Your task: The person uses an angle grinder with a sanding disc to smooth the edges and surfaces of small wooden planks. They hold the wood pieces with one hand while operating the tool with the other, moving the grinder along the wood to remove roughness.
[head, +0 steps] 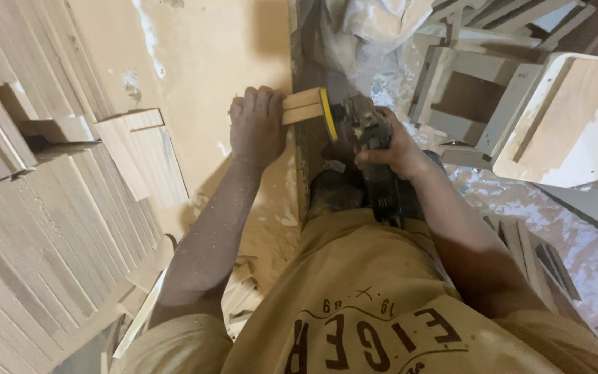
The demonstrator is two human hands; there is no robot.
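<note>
— Wooden blocks (304,105), two short pale pieces stacked, sat just above the centre of the frame; what was holding them?

— The left hand (256,125) was, fingers curled over the top and closed tight round their near end, so the far end stuck out toward the yellow sanding disc (327,113). That end looked to be touching the disc face (or very nearly; the view doesn't settle it).

— And the machine?

— An angle grinder (367,149), dark-bodied, lay right of centre. The right hand (397,147) was wrapped firmly round its body, thumb on top, seemingly to keep the disc upright and steady against the wood.

— How were the arms set?

— Both forearms reached up the frame from the lower edge, the left nearly straight with the wrist level, the right bent inward at the elbow so the two hands met close together over a dark shoe (331,192).

— Anything around them?

— Stacked wooden slats (57,228) filled the left side, and grey stool frames (479,97) stood at the upper right on a dusty floor (202,48).
</note>
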